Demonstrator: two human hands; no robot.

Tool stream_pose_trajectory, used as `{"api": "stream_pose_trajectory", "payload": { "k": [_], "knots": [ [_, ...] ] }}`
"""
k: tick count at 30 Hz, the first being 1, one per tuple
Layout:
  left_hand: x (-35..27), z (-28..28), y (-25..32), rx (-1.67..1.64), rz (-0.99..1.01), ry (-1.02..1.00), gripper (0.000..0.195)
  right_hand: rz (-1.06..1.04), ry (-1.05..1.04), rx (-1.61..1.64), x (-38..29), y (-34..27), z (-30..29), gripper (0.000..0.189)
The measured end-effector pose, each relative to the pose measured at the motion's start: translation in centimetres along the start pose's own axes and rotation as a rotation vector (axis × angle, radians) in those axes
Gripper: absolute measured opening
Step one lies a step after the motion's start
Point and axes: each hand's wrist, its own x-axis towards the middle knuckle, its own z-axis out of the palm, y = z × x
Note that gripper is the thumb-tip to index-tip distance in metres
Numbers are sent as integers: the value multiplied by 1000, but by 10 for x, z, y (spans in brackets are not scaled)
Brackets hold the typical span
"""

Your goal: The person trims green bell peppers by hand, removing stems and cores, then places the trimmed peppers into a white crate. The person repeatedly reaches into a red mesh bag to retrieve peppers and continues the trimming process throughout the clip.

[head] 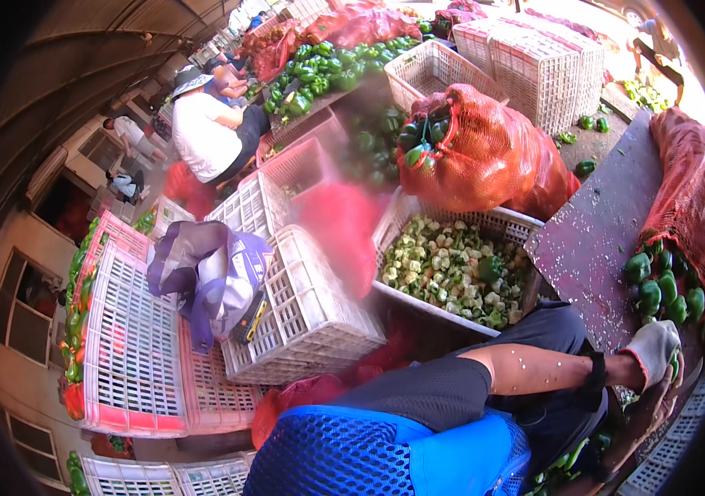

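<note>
My left hand (655,352), in a pale knit glove with a black strap on the forearm, reaches to the right edge of the view. Its fingers close around a green bell pepper (675,367), mostly hidden. Just below and touching it is my right hand (661,397), in shadow. A thin blade, apparently a knife (693,376), juts out beside the right hand; its handle is hidden. Right above the gloved hand, several green bell peppers (661,286) spill from the mouth of a red mesh sack (690,186) onto the dark tabletop (600,211).
A plastic crate (383,248) of cut pepper cores (451,266) stands beside my knee. A full red mesh sack (482,155) rests at its far rim. Stacked crates (303,310) carry a purple bag (222,273) and a utility knife (252,317). Another person (210,130) sits farther off.
</note>
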Motion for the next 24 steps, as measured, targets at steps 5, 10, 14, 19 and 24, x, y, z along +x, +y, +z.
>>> {"api": "stream_pose_trajectory", "payload": {
  "k": [5,10,14,19,24],
  "knots": [
    [-2,2,-16,42,123,-65,9,63,-14,112,1,-7,-4,87],
    [-12,16,-22,128,231,-62,10,235,-18,351,-3,2,-10,94],
    [-18,2,-31,189,322,35,5,-7,-19,58,-6,24,-31,97],
    [-8,3,-51,206,334,79,6,-5,-29,-41,-8,66,-42,83],
    [-16,2,-8,151,437,-180,7,178,188,202,-52,7,-58,53]
  ]
}}
